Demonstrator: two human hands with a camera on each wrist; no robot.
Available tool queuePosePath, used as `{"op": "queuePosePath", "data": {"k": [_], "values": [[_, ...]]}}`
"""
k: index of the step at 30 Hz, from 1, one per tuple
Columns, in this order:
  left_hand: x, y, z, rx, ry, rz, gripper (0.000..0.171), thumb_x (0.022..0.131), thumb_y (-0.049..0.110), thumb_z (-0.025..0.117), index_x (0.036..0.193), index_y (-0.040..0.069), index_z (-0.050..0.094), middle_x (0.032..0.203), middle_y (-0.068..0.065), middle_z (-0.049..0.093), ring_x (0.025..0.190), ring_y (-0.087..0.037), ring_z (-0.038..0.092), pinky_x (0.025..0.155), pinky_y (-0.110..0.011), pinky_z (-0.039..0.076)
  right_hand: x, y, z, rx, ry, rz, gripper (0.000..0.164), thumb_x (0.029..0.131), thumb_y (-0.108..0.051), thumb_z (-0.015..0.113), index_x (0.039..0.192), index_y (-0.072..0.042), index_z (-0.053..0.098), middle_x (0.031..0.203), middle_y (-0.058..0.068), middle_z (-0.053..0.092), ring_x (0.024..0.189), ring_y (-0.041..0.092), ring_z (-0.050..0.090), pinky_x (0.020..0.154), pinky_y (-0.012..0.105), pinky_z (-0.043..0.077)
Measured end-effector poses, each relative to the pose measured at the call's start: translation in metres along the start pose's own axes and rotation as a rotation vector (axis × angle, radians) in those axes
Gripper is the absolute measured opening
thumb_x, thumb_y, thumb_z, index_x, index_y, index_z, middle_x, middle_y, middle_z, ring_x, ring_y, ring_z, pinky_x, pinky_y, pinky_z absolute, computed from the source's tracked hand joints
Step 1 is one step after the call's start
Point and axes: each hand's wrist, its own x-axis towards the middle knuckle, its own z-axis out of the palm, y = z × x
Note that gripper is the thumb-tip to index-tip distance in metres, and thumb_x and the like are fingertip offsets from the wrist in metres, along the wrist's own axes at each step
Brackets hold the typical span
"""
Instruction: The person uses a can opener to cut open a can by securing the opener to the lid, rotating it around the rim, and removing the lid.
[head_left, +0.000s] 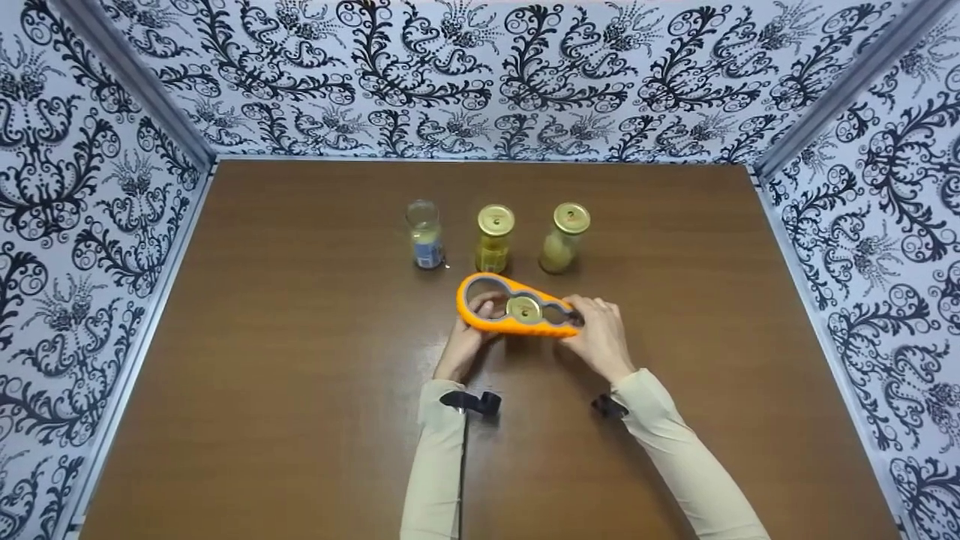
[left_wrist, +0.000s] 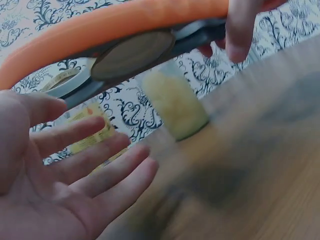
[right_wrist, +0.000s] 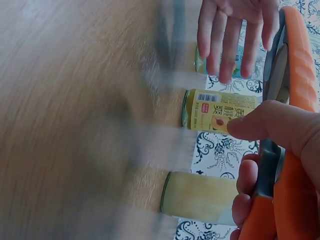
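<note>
Right hand (head_left: 601, 335) gripping the narrow end of an orange-and-grey plastic jar opener (head_left: 511, 328), fingers curled around it. Left hand (left_wrist: 75, 180) palm up, fingers straight and spread, thumb at the opener's wide end; can't tell if it's bearing load. Opener is at frame centre in head view, round gold metal lid (head_left: 525, 309) in its middle opening. Forearms enter from bottom edge: left near vertical, right angled in from lower right. Above the opener, left to right: lidless clear glass jar with blue label (head_left: 428, 252), gold-lidded yellow-labelled glass jar (head_left: 493, 253), gold-lidded glass jar with pale contents (head_left: 559, 251).
</note>
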Motion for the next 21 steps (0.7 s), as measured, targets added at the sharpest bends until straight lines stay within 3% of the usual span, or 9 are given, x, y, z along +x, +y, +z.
{"op": "queuePosePath", "data": {"k": [2, 5, 8, 14, 21], "values": [[0.002, -0.002, 0.004, -0.110, -0.030, -0.025, 0.030, 0.102, 0.015, 0.045, 0.121, -0.006, 0.053, 0.108, -0.009, 0.062, 0.094, -0.017, 0.058, 0.082, -0.029, 0.047, 0.001, -0.001, 0.001, 0.012, 0.010, -0.005, 0.043, 0.061, -0.007, 0.084, 0.100, -0.005, 0.068, 0.094, 0.010, 0.069, 0.083, 0.031, 0.058, 0.083, 0.046, 0.039], [0.004, -0.004, 0.010, -0.250, -0.065, -0.054, 0.028, 0.103, 0.018, 0.042, 0.123, 0.000, 0.050, 0.110, -0.006, 0.058, 0.096, -0.017, 0.056, 0.085, -0.033, 0.046, 0.003, -0.002, 0.004, 0.028, 0.018, -0.006, 0.042, 0.062, -0.007, 0.085, 0.101, -0.005, 0.067, 0.093, 0.009, 0.069, 0.080, 0.030, 0.056, 0.083, 0.045, 0.039], [0.005, -0.007, 0.016, -0.346, -0.058, -0.109, 0.033, 0.105, 0.020, 0.037, 0.129, -0.001, 0.041, 0.112, -0.008, 0.056, 0.098, -0.019, 0.057, 0.090, -0.040, 0.045, 0.004, -0.002, 0.007, 0.039, 0.017, 0.004, 0.042, 0.063, -0.008, 0.085, 0.101, -0.005, 0.067, 0.093, 0.009, 0.069, 0.080, 0.030, 0.057, 0.083, 0.044, 0.039], [0.000, -0.009, 0.022, -0.487, -0.016, -0.169, 0.030, 0.106, 0.021, 0.033, 0.129, 0.002, 0.036, 0.116, -0.011, 0.053, 0.101, -0.024, 0.057, 0.097, -0.048, 0.042, 0.002, -0.004, 0.012, 0.062, -0.007, 0.033, 0.045, 0.062, -0.007, 0.084, 0.103, -0.005, 0.067, 0.097, 0.010, 0.069, 0.087, 0.031, 0.058, 0.086, 0.045, 0.037], [0.000, -0.005, 0.021, -0.588, -0.041, -0.205, 0.036, 0.103, 0.024, 0.045, 0.131, 0.002, 0.039, 0.120, -0.016, 0.053, 0.107, -0.030, 0.057, 0.097, -0.051, 0.042, 0.004, -0.005, 0.013, 0.075, 0.001, 0.040, 0.044, 0.062, -0.005, 0.082, 0.104, -0.006, 0.067, 0.098, 0.010, 0.069, 0.092, 0.031, 0.058, 0.087, 0.046, 0.036]]}}
